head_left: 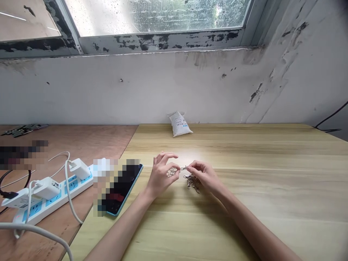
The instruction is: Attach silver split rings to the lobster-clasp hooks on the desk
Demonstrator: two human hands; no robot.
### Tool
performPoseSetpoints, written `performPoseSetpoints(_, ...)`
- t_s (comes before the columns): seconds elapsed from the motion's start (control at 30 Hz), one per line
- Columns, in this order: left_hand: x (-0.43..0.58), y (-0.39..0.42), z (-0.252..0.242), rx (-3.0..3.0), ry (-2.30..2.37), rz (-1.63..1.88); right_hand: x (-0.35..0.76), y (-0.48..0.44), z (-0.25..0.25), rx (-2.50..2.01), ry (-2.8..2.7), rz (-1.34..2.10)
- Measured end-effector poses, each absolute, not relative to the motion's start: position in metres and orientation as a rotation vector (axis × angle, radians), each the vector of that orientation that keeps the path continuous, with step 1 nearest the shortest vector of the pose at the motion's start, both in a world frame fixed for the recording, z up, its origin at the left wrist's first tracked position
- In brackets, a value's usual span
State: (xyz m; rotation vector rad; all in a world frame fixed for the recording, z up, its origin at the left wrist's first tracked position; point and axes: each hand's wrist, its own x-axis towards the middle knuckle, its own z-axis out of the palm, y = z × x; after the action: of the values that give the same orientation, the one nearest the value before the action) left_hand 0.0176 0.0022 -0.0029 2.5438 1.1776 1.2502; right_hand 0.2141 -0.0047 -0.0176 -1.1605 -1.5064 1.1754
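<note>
My left hand [162,173] pinches a small metal ring between thumb and index finger, its other fingers raised. Facing it, my right hand [204,174] grips a small silver clasp [183,168] by its end, and the clasp meets the left fingertips. Whether ring and clasp are linked is too small to tell. Several loose metal rings [171,172] show through the gap between my left thumb and fingers, on the table. Just below my right fingers lies a pile of silver clasps [192,184], partly covered by that hand.
A white plastic packet [179,124] sits at the back of the wooden table [258,152], near the wall. Left of my left arm lies a phone [122,192], partly pixelated. Farther left is a power strip [61,197] with chargers and white cables.
</note>
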Motion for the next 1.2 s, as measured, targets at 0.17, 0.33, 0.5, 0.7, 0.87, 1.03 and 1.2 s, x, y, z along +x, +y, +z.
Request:
performPoseSetpoints(0.17,0.016,0.004,-0.002,1.97,1.092,1.22,0.215,-0.012,-0.007,-1.036,-1.513,1.448)
performPoseSetpoints(0.33,0.017,0.006,-0.006,1.563,0.944,1.052,0.214,-0.016,-0.002,-0.995,-1.529,1.457)
performPoseSetpoints(0.5,0.019,0.008,-0.009,1.499,0.922,1.032,0.211,-0.015,-0.001,-1.074,-1.729,1.088)
performPoseSetpoints(0.7,0.019,0.009,-0.013,1.626,0.983,1.046,0.211,-0.012,-0.009,-1.158,-1.851,0.608)
performPoseSetpoints(0.87,0.018,0.01,-0.013,1.661,0.988,1.018,0.21,-0.011,-0.013,-1.204,-1.891,0.519)
performPoseSetpoints(1.03,0.02,0.009,-0.016,1.671,1.012,1.029,0.208,-0.013,-0.014,-1.209,-1.94,0.397)
performPoseSetpoints(1.2,0.022,0.005,-0.015,1.857,1.108,1.115,0.204,-0.015,-0.015,-1.203,-1.972,0.275)
